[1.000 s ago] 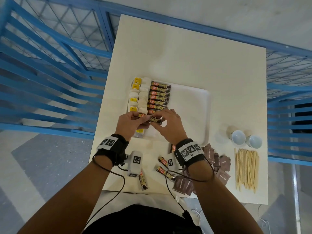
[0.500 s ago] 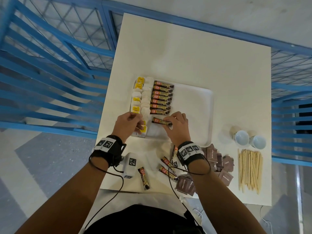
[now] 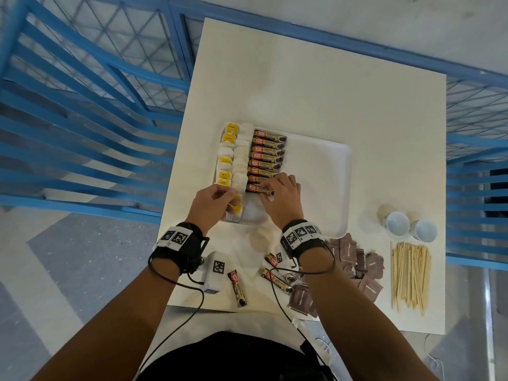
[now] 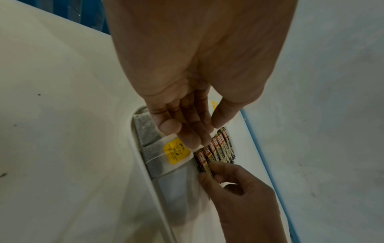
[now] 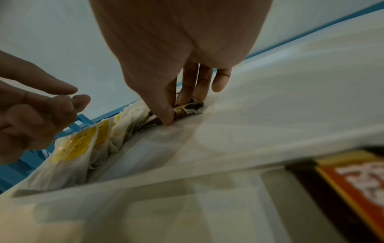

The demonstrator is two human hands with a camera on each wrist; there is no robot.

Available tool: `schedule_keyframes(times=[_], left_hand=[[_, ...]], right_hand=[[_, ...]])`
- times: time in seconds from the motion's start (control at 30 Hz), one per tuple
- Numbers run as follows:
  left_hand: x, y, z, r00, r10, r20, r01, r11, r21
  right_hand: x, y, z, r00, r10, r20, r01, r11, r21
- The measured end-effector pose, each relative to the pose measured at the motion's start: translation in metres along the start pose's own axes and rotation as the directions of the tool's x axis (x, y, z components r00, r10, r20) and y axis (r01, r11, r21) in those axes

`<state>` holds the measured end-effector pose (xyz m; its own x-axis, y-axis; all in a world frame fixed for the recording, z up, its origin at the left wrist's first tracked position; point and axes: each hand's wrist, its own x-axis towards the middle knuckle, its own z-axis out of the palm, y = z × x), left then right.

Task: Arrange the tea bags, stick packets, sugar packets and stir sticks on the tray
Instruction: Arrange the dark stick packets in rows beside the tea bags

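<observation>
Stick packet [image 3: 259, 188] pinched by right hand [image 3: 280, 198] between thumb and fingers, set at near end of packet row [image 3: 268, 158] on white tray [image 3: 324, 188]. Tea bags [image 3: 233, 158] lined along tray's left edge. Left hand [image 3: 213, 204] over nearest tea bags, fingers relaxed, gripping nothing visible. Loose stick packets [image 3: 237, 288] on table [image 3: 302, 86] near wrists. Brown sugar packets [image 3: 357, 261] heaped right of them, off tray. Stir sticks [image 3: 409, 277] farther right, below two cups [image 3: 406, 228].
</observation>
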<state>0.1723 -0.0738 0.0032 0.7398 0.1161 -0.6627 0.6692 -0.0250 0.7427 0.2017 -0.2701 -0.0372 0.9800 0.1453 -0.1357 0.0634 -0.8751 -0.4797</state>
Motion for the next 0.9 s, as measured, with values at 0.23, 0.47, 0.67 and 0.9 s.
schedule_keyframes(times=[0.23, 0.47, 0.67, 0.9], left_hand=[[-0.005, -0.005, -0.003, 1.000, 0.026, 0.016, -0.026, 0.999, 0.029], [-0.023, -0.023, -0.002, 0.983, 0.111, 0.149, -0.150, 0.948, 0.281], [-0.051, -0.057, 0.007, 0.838, 0.090, 0.538, -0.423, 0.730, 0.537], [-0.068, -0.089, 0.011, 0.667, 0.012, 0.745, -0.731, 0.200, 0.652]], right_hand=[[-0.007, -0.003, -0.001, 1.000, 0.007, -0.016, -0.008, 1.000, -0.023], [-0.053, 0.003, -0.020, 0.995, 0.071, -0.068, -0.059, 0.985, 0.161], [-0.119, 0.013, -0.025, 0.992, 0.101, 0.077, -0.113, 0.979, 0.168], [-0.186, 0.025, -0.013, 0.989, 0.149, 0.003, -0.149, 0.986, 0.079]])
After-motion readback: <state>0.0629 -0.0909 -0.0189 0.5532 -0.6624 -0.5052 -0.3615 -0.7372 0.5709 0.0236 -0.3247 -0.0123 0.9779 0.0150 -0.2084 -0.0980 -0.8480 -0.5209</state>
